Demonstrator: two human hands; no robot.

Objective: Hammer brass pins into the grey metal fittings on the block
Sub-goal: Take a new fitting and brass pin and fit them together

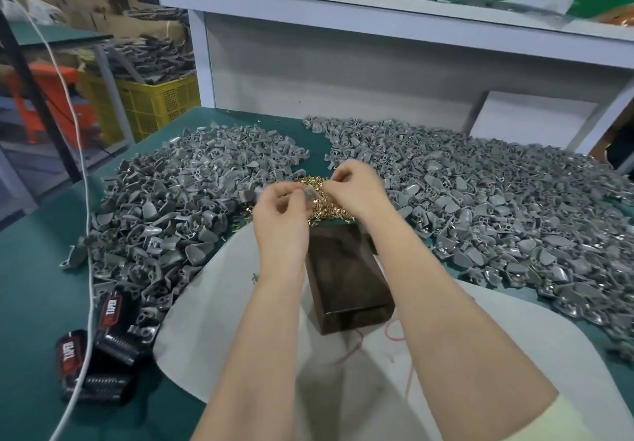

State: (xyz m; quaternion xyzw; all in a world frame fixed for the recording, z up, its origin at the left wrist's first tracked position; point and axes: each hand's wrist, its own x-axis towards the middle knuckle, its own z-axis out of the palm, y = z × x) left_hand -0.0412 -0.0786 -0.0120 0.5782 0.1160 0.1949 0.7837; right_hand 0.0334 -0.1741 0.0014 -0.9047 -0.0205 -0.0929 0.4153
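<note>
Gripping a grey metal fitting [310,195] in the left hand [279,209] — hard, light, slippy. Right hand [356,185] pinched beside it, on what — too blurry to tell. Heap of brass pins [326,205] just under both hands, block [346,276] by the wrists. Tiny pins: pinch near the head.

left hand [282,208], right hand [355,188], fingers [338,175] curled

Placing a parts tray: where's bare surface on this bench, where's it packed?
Bare: green mat left of the left fittings pile; white cloth either side of the block; narrow green gap between the piles. Packed: right fittings pile, brass pins ahead of the block.
</note>
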